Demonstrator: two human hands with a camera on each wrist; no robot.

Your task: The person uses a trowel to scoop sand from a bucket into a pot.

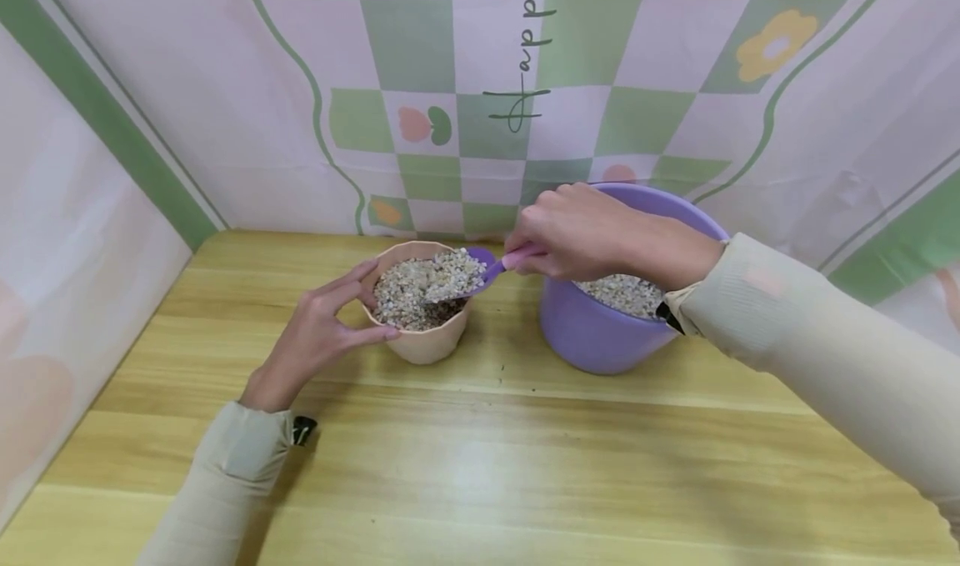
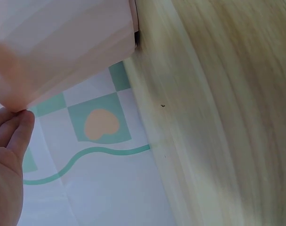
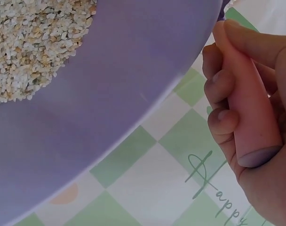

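Note:
My right hand grips the pink handle of a small garden trowel, fingers wrapped round it and thumb along its top. The trowel's purple blade, loaded with pale gravel, tilts down over a peach flower pot. Gravel fills the pot to near its rim, with a darker patch under the blade. At the pot's left, my left hand holds it by the rim, thumb on the near side and fingers on the far left. In the left wrist view, its fingertips meet the pot's wall.
A large purple bucket with gravel inside stands right of the pot, under my right forearm. The wooden table has a few dark specks near the bucket. A checkered cloth backdrop rises behind both containers.

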